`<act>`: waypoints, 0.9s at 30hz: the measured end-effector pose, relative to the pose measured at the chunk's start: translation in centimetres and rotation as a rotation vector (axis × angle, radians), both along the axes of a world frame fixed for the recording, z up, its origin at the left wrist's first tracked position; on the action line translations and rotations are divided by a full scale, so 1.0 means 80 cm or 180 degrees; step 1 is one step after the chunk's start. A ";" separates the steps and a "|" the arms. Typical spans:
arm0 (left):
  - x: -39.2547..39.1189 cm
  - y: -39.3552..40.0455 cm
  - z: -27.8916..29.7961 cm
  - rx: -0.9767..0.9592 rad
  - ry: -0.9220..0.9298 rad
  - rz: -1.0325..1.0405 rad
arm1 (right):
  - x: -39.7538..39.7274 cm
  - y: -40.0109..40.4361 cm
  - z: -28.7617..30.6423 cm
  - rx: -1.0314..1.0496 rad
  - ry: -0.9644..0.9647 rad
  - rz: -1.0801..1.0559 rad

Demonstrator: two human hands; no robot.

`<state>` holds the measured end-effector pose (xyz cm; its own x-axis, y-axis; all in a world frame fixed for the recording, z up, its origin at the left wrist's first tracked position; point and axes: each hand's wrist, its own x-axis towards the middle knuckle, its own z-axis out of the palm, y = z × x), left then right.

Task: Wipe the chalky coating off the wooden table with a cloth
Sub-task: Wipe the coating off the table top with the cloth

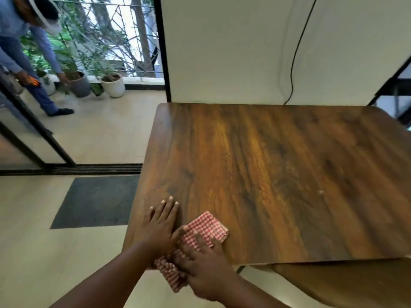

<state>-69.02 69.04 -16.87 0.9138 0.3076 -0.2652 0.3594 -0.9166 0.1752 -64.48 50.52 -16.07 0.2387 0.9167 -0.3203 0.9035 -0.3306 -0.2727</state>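
Wood-grain brown fills most of the view: the surface (278,174) is dark and glossy, with one small pale speck (321,192) toward its right side, and its far edge stands against a white wall panel (222,47) down which a black cable (295,52) runs. Pale floor (33,252) spreads to the left, with a dark mat (95,202) lying just before the black track of a sliding glass door (22,138). Beyond the door a person in blue (26,70) bends over potted plants: a grey pot (79,84) and a white pot (113,84), each holding soil and greenery, against a railing and trees. At the near left corner of the surface, the left hand (161,225) lies flat and open, palm down on the wood, its thumb touching the red-and-white checked cloth (208,225). The right hand (205,265) presses on the cloth with fingers spread, pinning it to the surface; one end of the cloth hangs off the near edge.
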 end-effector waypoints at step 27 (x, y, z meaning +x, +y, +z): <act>-0.187 -0.065 0.018 0.0213 0.0493 -0.0512 | -0.005 -0.079 0.037 -0.0680 -0.0865 -0.1037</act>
<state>-83.99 63.81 -15.39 0.9025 0.1830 -0.3899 0.2256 -0.9720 0.0661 -64.90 44.23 -13.08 0.6041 0.7006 -0.3797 0.7727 -0.6315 0.0642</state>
